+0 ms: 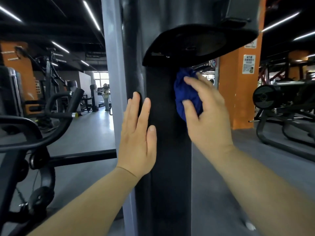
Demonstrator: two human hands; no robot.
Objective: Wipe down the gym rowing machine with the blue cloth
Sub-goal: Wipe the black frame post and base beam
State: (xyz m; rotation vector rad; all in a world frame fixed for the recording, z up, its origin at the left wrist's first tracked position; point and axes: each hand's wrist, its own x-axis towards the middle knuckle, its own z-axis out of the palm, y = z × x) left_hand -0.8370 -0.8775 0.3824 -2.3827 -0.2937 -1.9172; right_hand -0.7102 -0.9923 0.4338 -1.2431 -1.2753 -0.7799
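1. Blue cloth (185, 92) bunched vs. black upright (170, 133), R edge, under pad (196, 43).
2. R hand (206, 113) fingers clamped on cloth; L hand (138, 132) flat, fingers straight.
3. Cloth soft, light; prob. best held wadded in palm.

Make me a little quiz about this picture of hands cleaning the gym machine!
1. True or false: the left hand lies flat against the machine's black post.
2. What does the right hand grip? A) blue cloth B) spray bottle C) nothing
3. Fill in: the pillar behind the cloth is coloured ____.

Key: 1 true; 2 A; 3 orange.
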